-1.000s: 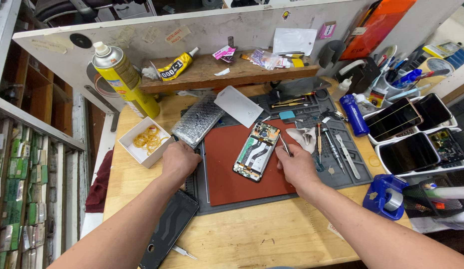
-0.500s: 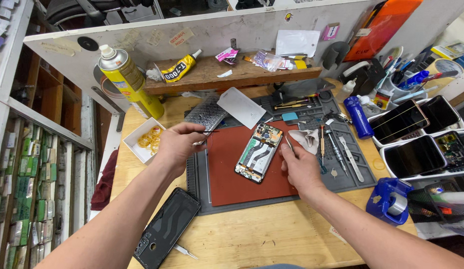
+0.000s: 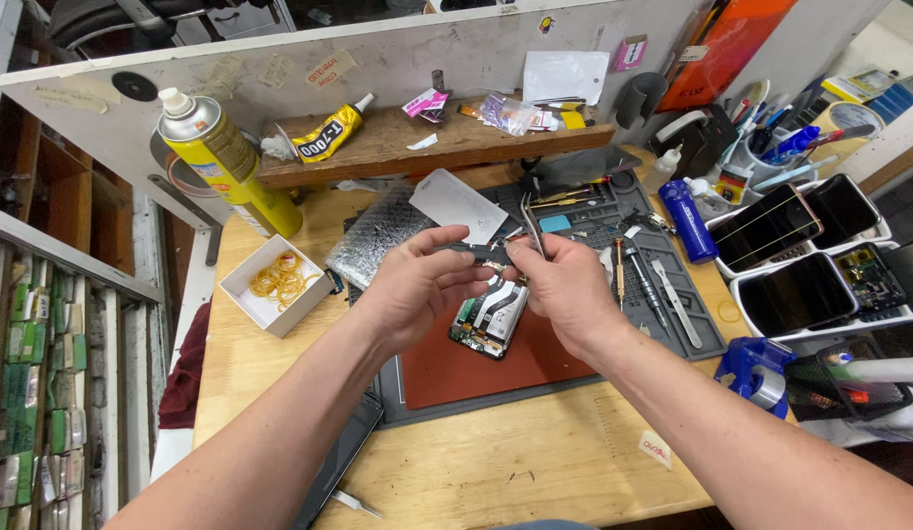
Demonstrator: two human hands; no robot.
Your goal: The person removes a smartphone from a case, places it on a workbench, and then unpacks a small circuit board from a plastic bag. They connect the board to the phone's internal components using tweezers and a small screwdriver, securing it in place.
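An opened phone [image 3: 491, 319] with its circuit boards and flex cables bare lies on a red work mat [image 3: 476, 368]. Just above it my two hands meet. My left hand [image 3: 412, 290] pinches a small dark part [image 3: 473, 250] between thumb and fingers. My right hand [image 3: 564, 290] holds metal tweezers [image 3: 531, 222], tips pointing up, and its fingertips also touch the same dark part. Both hands are raised off the mat.
A yellow spray can [image 3: 226, 162] and a white box of rubber bands [image 3: 275, 283] stand at the left. Screwdrivers [image 3: 641, 280] lie on the dark tool mat. Trays of phones [image 3: 800, 265], a blue bottle [image 3: 687, 221] and a blue tape dispenser [image 3: 756, 368] fill the right. A dark back cover [image 3: 339, 461] lies near the front edge.
Both hands rose from the mat beside the phone and came together above it. My left hand took up the small dark part; my right hand now has tweezers up.
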